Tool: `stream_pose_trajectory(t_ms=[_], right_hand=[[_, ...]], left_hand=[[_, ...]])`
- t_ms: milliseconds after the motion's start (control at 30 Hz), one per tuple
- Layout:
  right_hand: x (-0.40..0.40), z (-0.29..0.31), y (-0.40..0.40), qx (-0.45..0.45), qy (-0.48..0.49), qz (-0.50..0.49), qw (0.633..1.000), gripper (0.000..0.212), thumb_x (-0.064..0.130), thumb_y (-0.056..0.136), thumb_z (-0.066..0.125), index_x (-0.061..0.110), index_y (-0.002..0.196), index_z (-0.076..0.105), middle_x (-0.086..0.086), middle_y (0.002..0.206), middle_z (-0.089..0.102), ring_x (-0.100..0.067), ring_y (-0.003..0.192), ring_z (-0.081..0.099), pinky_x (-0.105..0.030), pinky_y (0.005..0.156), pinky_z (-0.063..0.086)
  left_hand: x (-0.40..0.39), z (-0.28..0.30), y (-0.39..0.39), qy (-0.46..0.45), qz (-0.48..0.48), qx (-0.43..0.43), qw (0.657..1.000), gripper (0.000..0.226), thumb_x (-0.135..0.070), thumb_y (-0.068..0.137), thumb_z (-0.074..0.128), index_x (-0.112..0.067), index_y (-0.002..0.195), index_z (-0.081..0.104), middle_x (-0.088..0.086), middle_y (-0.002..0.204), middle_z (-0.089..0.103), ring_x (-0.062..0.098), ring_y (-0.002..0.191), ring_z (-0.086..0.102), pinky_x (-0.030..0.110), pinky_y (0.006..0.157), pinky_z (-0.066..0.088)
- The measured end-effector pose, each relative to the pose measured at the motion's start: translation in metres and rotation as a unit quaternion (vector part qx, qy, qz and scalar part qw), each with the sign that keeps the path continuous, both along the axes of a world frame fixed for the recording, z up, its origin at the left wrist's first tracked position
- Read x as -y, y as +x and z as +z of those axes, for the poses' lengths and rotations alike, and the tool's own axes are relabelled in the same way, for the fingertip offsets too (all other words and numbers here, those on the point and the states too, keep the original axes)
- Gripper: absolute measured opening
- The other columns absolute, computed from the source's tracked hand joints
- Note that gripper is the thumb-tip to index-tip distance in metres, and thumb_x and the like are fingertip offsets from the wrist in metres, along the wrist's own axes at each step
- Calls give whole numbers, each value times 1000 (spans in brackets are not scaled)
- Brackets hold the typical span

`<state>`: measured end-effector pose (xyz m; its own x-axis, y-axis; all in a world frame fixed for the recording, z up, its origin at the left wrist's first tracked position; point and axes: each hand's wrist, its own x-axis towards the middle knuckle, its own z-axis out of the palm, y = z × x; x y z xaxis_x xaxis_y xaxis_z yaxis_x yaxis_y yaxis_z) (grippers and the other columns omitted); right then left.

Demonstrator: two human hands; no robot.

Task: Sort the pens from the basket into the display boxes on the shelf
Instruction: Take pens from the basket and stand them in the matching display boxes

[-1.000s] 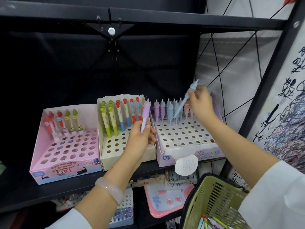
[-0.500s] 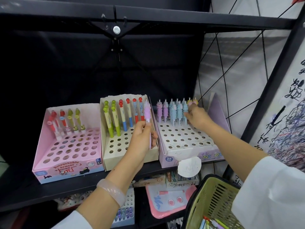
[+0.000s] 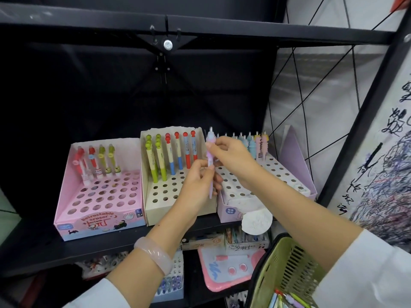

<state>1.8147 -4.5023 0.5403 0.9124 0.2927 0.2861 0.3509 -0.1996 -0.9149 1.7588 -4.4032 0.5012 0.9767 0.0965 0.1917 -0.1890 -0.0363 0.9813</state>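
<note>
Since half a second ago the right hand (image 3: 231, 161) has left the back row of the lilac box and come across to the purple pen (image 3: 210, 165), which the left hand (image 3: 195, 185) was holding alone. Now both hands grip that pen: the right hand's fingertips pinch its ridged pink-and-lilac upper part, and the left hand's thumb and fingers close round the barrel lower down. The pen stands nearly upright, its small pale tip at the top and its plain lilac barrel pointing down. It is held in the air over the gap between the cream box (image 3: 178, 205) and the lilac box (image 3: 295, 185).

Both boxes have perforated tops. At the back of the lilac box stands a row of similar ridged pens (image 3: 253, 147) in blue, pink and yellow, partly hidden by the right hand. The cream box holds 6 pens (image 3: 171, 156) along its back: 2 green, 2 with blue bases and 2 with red. Left of it a pink box (image 3: 97, 221) holds 4 short pens (image 3: 97, 161), 2 red and 2 olive.

All 3 boxes sit side by side on a black shelf (image 3: 33, 247). A pale pink bangle (image 3: 155, 252) circles the left wrist. At the lower right, a green slatted basket (image 3: 287, 274) with a dark rim holds more pens (image 3: 287, 301), of which only a few coloured ends show.
</note>
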Motion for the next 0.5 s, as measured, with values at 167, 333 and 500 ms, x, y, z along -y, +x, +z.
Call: stream_pose_trajectory(t_ms=[167, 333, 500], right_hand=[[7, 13, 17, 81, 19, -130, 988, 9, 20, 92, 56, 14, 86, 58, -11, 75, 66, -20, 70, 63, -34, 72, 54], [15, 1, 39, 168, -70, -243, 953, 12, 21, 90, 60, 15, 85, 51, 6, 62, 55, -7, 56, 52, 2, 54, 34], [7, -17, 50, 161, -101, -235, 953, 19, 21, 93, 56, 4, 102, 56, 0, 77, 58, -14, 65, 55, -24, 59, 44]], left_hand=[[-29, -2, -1, 164, 37, 24, 985, 26, -21, 97, 44, -22, 122, 48, -12, 113, 54, 4, 106, 51, 12, 80, 41], [-50, -9, -7, 258, 24, 23, 966, 36, -27, 96, 45, -27, 133, 45, -8, 137, 45, -3, 106, 47, -1, 74, 35], [-59, -12, -11, 267, 14, 23, 963, 37, -25, 96, 47, -28, 132, 45, -11, 135, 47, -1, 120, 38, 19, 96, 28]])
